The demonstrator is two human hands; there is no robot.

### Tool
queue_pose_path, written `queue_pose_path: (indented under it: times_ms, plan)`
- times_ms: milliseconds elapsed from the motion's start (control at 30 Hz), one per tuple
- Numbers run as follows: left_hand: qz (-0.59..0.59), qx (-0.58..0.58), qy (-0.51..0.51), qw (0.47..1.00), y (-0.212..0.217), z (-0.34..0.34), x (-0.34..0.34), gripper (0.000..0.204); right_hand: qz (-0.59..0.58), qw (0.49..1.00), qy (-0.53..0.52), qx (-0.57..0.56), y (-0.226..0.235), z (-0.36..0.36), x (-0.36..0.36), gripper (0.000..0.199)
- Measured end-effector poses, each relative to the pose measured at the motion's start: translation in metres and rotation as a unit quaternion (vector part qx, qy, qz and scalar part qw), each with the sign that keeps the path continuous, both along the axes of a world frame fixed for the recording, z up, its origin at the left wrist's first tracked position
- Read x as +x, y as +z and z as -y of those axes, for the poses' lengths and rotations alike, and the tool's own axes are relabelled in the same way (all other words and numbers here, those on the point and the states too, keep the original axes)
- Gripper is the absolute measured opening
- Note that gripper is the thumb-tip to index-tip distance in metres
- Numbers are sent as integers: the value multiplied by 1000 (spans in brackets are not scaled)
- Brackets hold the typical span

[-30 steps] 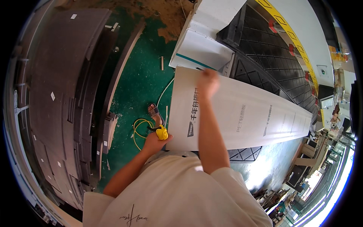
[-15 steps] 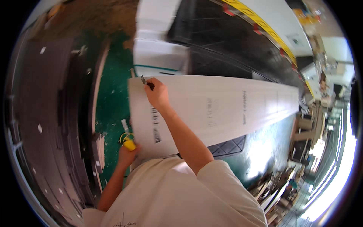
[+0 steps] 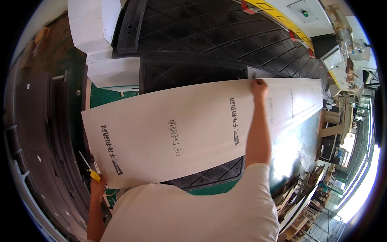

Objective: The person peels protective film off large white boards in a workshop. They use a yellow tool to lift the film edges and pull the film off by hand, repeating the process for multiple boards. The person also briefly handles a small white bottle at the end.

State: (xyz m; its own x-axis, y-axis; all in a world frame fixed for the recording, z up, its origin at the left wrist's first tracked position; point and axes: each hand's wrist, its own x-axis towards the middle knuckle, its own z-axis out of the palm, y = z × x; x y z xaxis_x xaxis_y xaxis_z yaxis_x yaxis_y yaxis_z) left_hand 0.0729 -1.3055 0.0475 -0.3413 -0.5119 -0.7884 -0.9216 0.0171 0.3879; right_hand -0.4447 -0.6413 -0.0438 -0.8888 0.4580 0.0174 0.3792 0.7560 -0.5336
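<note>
A long white board (image 3: 205, 117) with dark printing stretches before me, narrowing toward the far right. At its far edge, right of the middle, my right hand (image 3: 259, 86) is closed round a small knife (image 3: 254, 76), whose grey tip shows faintly above the fingers. My left hand (image 3: 98, 187) grips a yellow tool (image 3: 95, 176) by the board's near left corner. A thin pale shaft or strip sticks out of that tool; its exact kind is unclear. Whether the left hand also touches the board cannot be made out.
Beneath and behind the board lies a black grooved bed (image 3: 193, 74). Dark stacked panels (image 3: 40, 153) stand at left. A yellow-striped machine beam (image 3: 278, 16) with red clamps runs across the back right. Offcuts (image 3: 298, 193) are piled at lower right.
My right hand has moved well to the right along the board's far edge with the knife. My left hand, with the yellow tool, has shifted left and nearer. The view has shifted too.
</note>
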Motion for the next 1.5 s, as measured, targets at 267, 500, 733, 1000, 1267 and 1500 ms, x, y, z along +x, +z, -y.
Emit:
queue_pose_path:
  times_ms: [267,500,733,1000,1267,1500]
  plan:
    - [-32,34,-2,999,-19,18,25,22,-41,991,67,108,4,-35,-6,27]
    - [-92,56,-31,994,-32,26,38,37,-105,978,174,52,18,207,83,19]
    - [-130,-2,-156,979,-17,38,32,41,-176,938,297,-38,21,473,183,3]
    - [-62,-205,-179,960,-8,158,129,46,138,812,561,-84,22,784,335,20]
    - [-87,-168,-205,960,54,189,117,48,206,811,299,-459,64,696,353,29]
    - [-187,-108,-255,943,107,108,16,46,92,838,165,-511,52,624,318,25]
